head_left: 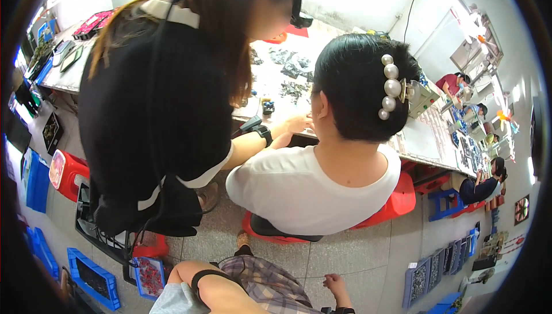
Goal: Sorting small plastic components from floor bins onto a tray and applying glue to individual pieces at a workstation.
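Note:
My right hand hangs low over the grey tiled floor, with a dark band at its wrist. Its fingers are loosely curled and a little apart, and I see nothing in them. At the lower edge my left arm is bent, a black strap around it below a grey sleeve; the left hand is out of view. Between my arms shows a plaid garment. Ahead, a person in a white top with a pearl hair clip sits at a worktable. Beside them a person in a black top leans in, one hand over the table edge.
Red stools stand at the left and under the table. Blue crates of small parts lie on the floor at left, grey-blue bins at right. A black cart-like frame with cables is near the person in black. Others work far right.

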The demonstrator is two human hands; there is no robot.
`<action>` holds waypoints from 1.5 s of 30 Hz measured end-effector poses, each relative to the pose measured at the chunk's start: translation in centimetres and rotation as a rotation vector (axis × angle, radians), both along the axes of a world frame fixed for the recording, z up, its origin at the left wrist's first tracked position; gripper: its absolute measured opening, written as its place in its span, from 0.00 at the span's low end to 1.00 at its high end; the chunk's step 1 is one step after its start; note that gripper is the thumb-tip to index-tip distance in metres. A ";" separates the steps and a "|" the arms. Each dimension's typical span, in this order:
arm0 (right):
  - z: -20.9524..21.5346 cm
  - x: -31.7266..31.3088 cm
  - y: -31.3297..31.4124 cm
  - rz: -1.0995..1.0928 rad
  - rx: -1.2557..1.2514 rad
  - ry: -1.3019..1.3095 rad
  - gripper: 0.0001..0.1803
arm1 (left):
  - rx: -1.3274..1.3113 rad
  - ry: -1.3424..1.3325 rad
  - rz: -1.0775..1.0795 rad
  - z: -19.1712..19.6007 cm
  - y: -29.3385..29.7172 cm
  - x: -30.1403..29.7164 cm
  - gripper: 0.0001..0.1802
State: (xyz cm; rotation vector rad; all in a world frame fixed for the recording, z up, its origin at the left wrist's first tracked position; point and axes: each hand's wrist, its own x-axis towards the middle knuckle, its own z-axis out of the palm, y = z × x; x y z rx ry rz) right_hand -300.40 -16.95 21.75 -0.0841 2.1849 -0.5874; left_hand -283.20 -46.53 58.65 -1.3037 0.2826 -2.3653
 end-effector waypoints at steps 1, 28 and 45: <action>1.3 -0.8 -1.5 -0.052 -0.043 0.017 0.15 | -0.075 0.134 -0.026 0.0 -1.5 -1.4 0.60; 2.7 -11.6 -5.1 0.323 0.011 -0.057 0.14 | -0.265 0.067 0.271 -4.3 -5.6 -6.3 0.57; 0.5 -8.5 -1.4 -0.005 0.112 -0.167 0.14 | -0.574 -0.090 0.144 -0.1 -8.0 -9.0 0.38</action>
